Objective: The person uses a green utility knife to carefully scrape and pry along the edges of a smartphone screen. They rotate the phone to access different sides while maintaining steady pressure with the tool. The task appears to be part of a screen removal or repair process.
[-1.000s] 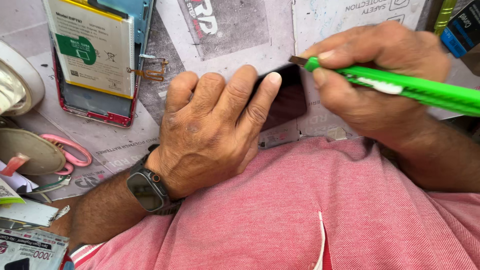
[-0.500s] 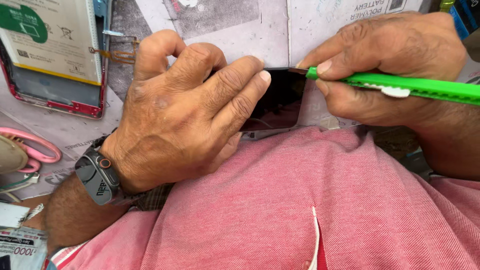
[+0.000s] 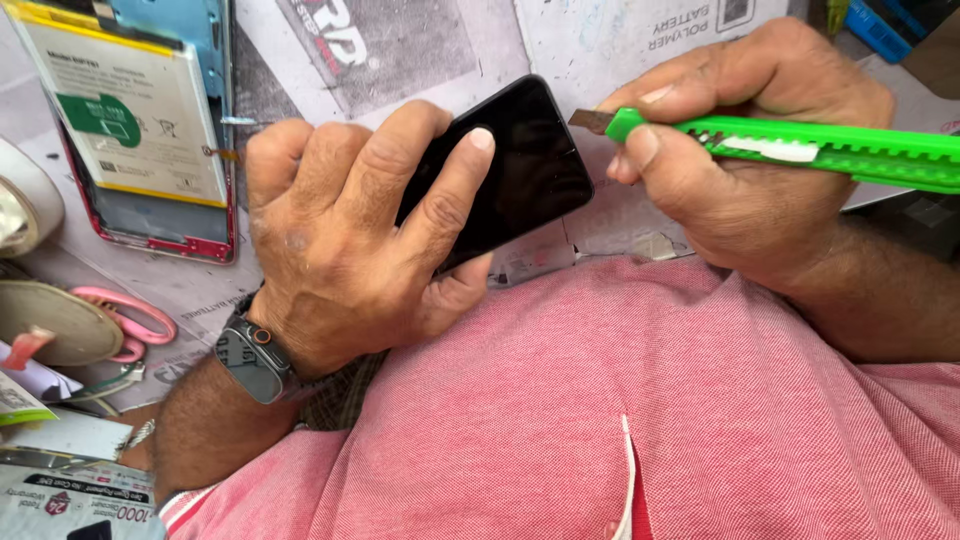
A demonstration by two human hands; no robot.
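Note:
My left hand (image 3: pixel 350 235) grips a black phone (image 3: pixel 525 165), fingers wrapped over its glossy face, tilting it up above my red shirt. A dark watch (image 3: pixel 250 355) is on that wrist. My right hand (image 3: pixel 745 170) holds a bright green utility knife (image 3: pixel 830 152). Its short metal blade points left and sits just off the phone's upper right edge; I cannot tell whether it touches.
An opened phone with a red frame and a white battery (image 3: pixel 130 120) lies at the upper left on printed paper (image 3: pixel 400 50). Pink-handled scissors (image 3: pixel 130 315), a tape roll (image 3: pixel 25 205) and small packets (image 3: pixel 70 500) crowd the left edge. A blue object (image 3: pixel 880 25) sits top right.
My left hand has tilted the phone up, so more of its black face shows. The knife blade has drawn slightly back from the phone's edge. The view has shifted.

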